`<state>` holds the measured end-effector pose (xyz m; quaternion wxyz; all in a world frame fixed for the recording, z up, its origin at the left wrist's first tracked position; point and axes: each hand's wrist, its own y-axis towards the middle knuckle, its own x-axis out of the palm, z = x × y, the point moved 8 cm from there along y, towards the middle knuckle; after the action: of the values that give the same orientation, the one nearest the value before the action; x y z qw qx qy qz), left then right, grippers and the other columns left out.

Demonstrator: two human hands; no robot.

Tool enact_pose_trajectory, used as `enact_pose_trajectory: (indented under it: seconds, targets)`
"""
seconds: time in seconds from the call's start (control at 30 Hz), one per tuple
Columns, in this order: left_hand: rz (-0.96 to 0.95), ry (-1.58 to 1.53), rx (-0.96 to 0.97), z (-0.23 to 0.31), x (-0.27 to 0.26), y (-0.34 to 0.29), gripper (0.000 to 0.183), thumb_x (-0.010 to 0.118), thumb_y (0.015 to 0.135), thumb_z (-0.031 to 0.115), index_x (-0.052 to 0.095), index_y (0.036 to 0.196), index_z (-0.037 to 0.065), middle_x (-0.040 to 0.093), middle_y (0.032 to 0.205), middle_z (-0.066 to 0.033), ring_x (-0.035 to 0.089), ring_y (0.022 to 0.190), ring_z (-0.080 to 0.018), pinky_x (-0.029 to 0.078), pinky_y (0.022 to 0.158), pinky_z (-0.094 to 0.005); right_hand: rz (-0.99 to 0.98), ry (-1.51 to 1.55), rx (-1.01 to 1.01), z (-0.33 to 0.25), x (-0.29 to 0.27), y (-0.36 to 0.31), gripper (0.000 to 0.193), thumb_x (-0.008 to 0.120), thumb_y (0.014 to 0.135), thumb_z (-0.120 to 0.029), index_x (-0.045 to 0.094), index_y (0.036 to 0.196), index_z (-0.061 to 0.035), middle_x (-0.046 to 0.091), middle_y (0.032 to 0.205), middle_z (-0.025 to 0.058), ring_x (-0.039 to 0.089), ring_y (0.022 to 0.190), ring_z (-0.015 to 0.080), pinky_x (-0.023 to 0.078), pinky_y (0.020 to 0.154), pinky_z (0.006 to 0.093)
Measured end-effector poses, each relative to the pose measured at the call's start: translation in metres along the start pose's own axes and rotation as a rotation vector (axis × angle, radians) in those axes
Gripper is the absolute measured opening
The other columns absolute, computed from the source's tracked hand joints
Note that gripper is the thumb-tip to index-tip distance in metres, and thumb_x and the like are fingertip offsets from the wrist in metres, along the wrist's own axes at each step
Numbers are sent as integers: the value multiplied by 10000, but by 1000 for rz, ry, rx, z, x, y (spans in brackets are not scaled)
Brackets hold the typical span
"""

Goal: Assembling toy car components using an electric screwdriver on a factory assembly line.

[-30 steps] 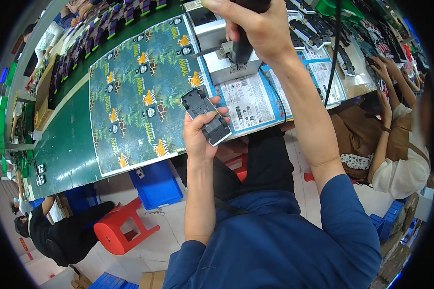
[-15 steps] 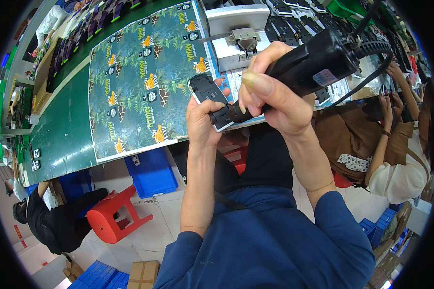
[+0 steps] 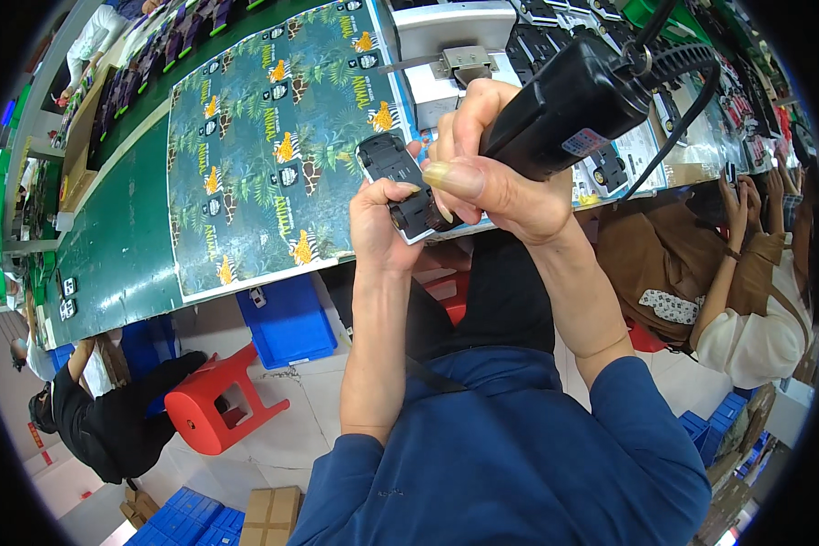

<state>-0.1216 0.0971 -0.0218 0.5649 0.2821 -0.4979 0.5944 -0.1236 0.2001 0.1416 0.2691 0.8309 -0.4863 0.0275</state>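
Note:
A toy car (image 3: 388, 156), black underside up with a white body edge, is gripped by my left hand (image 3: 380, 227) above the near edge of the table. My right hand (image 3: 519, 196) is wrapped round a black electric screwdriver (image 3: 560, 109), held at a slant with its cable leaving the upper end. The screwdriver's nose points down at the near end of the car. My fingers hide its bit, so contact with a screw cannot be made out.
A mat with animal prints (image 3: 282, 155) covers the green table. Behind my right hand stands a metal fixture (image 3: 469, 64). More toy cars (image 3: 605, 168) lie to the right, near a seated co-worker (image 3: 755, 309). A blue bin (image 3: 291, 328) and red stool (image 3: 211, 409) are below left.
The screwdriver and my right hand have shifted slightly left. The toy car stays in my left hand in nearly the same place.

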Motion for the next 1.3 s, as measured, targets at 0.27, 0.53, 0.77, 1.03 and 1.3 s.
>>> enact_pose_trajectory:
  seconds: [0.27,0.53,0.77,1.03,1.3]
  targets:
    - [-79,-12,-61,-5,12,4,512,485,725,6,509,1230,-73,595,1087,-183,639,1012,-296,568,915,-450,34,-74,-71,-4,-1,-1,239,726,830,-58,487,819,-64,540,625,41,508,483,105,454,591,251]
    - [24,511,89,30,34,-3,392,585,1000,413,592,1112,38,677,981,-92,675,722,-173,587,608,-315,-15,33,-142,-36,2,-11,218,652,865,-135,487,976,-46,502,650,44,502,516,151,460,523,312]
    - [-687,2607,1005,138,35,6,825,654,733,684,550,1297,91,572,931,-77,589,916,-257,471,802,-385,21,6,-196,-66,-41,-44,331,674,916,-319,468,982,-69,492,691,-3,460,508,88,418,552,244]
    - [-177,3131,920,294,-9,-50,964,617,744,749,422,1473,149,406,1491,-155,387,1390,-321,260,1152,-569,78,72,-191,-69,-76,-54,295,669,924,-279,472,958,-62,473,664,2,448,485,86,399,521,225]
    - [-544,2028,1080,37,59,-70,304,807,754,155,679,999,29,695,960,-100,659,793,-284,514,715,-388,86,66,-245,-110,-89,-74,269,645,915,-257,499,998,-48,496,680,8,477,531,104,419,560,272]
